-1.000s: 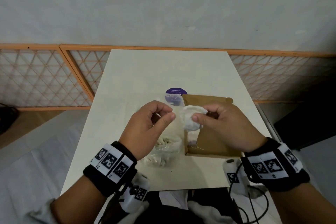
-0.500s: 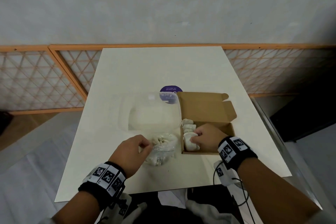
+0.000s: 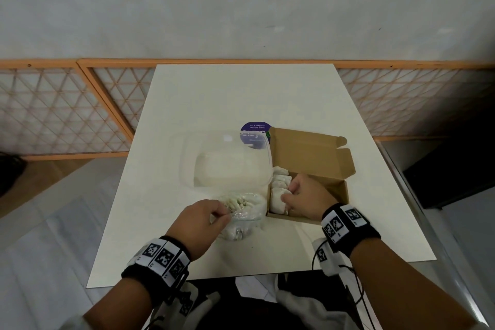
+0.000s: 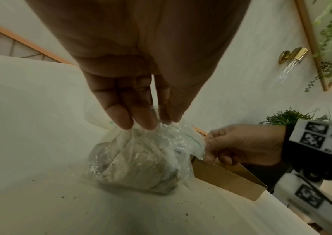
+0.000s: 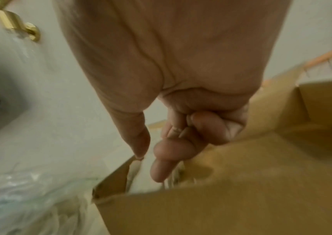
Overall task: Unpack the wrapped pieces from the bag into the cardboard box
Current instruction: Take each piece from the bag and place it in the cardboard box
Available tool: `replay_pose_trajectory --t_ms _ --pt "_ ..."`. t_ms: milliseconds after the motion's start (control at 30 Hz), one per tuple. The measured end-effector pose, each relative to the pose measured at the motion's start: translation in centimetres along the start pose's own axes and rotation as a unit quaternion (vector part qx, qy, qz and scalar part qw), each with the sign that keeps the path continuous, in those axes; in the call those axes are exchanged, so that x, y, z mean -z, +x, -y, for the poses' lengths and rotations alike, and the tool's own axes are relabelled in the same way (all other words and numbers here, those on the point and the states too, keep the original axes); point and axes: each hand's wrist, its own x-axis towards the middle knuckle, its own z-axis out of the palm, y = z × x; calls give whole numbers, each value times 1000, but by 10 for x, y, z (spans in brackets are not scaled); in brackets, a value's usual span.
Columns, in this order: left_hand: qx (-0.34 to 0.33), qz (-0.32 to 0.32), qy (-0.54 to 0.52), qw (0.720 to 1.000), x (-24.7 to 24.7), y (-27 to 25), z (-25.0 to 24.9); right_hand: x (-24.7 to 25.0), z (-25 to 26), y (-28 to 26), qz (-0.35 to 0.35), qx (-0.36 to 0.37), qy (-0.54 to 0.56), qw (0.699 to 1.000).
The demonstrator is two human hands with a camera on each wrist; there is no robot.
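With the left hand (image 3: 199, 222) pinching the clear plastic bag (image 3: 242, 215) of wrapped pieces beside the cardboard box (image 3: 332, 190), and the right hand (image 3: 304, 195) curled on a white wrapped piece (image 3: 277, 199) inside, a careless tug could spill the bag.

The head view looks forward and steeply down from above onto the white rectangular table (image 3: 241, 104). The left wrist view sits close behind the left hand (image 4: 140, 66), facing along its fingers toward the clear plastic bag (image 4: 136, 162). The right wrist view, blurred, sits close behind the right hand (image 5: 181, 76), facing into the open brown cardboard box (image 5: 231, 190). All three views share the bag and the box.
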Motion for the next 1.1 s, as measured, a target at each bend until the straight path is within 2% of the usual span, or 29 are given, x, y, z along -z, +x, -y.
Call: replay_pose_trajectory --t_ms 67,133,233,300,433,600,833,1000,1100 --pt "-2 1 3 1000 -1 -1 1 7 9 -7 -29 21 -27 999" --pt "-9 -1 -8 1000 -1 -2 2 10 26 -18 -51 76 -36 995" --pt "-27 -1 -6 1000 -1 -4 1 3 60 -34 -11 181 -52 982" --pt "-37 3 -1 999 -2 -6 0 -11 76 -38 35 210 -91 973" --pt "-36 7 1 999 -5 -8 1 -40 91 -31 53 205 -198 957" --pt "-61 30 23 997 -8 -11 3 -65 94 -27 68 191 -203 958" --pt "-48 21 41 998 -7 -15 14 -54 80 -32 55 192 -107 974" --pt "-71 32 84 993 -7 -11 11 -32 76 -41 47 184 -71 979" --pt "-95 -2 126 987 -10 -7 9 -19 76 -48 49 187 -44 980"
